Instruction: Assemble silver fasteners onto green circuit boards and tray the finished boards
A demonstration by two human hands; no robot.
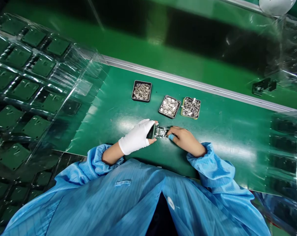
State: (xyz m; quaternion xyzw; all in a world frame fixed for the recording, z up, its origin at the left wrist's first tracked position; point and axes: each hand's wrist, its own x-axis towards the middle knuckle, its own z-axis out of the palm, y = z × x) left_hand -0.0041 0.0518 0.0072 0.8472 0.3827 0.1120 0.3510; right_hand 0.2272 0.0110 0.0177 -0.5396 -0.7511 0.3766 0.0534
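Note:
My left hand (138, 136), in a white glove with bare fingertips, grips a small dark-framed device with a metal mechanism (160, 132) by its left end. My right hand (181, 137) is bare apart from a blue wrap on one finger. Its fingers are pinched together at the right end of that mechanism; whatever small part they may hold is hidden. Beyond my hands lie three shallow trays of small silvery metal parts: a black tray (133, 95) at the left, another dark tray (160, 110) in the middle and a yellowish-edged tray (199, 113) at the right.
Clear plastic trays (47, 91) with several green square pieces in them stand at the left, and similar trays (286, 147) at the right. A metal rail (188, 83) runs along the green table's (114, 108) far edge. Beyond it sits a dark part (264, 87).

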